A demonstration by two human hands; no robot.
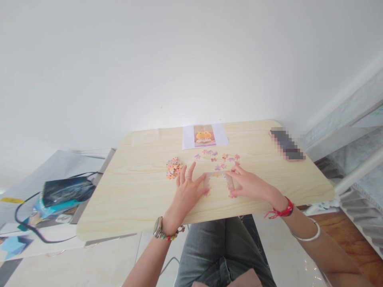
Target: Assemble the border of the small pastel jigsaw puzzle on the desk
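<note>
So we've got both hands down on the pale wood-grain tabletop [134,199], framing a small, partly joined strip of pastel jigsaw pieces [218,177]. The strip's long axis runs left-right, sitting right between the hands, touching both.

Our left hand [187,191] is spread flat and open, fingers fanned, thumb tip against the strip's left end. Our right hand [249,185] is loosely curled, fingertips pinching at the strip's right end, though we can't tell if it's actually lifting a piece.

Just beyond the left hand sits a heap of orange-pink loose pieces [174,167]; scattered purple-pink pieces [217,156] lie beyond the strip, nearer the right hand. The printed reference picture on white paper [205,136] lies at the far edge.
</note>
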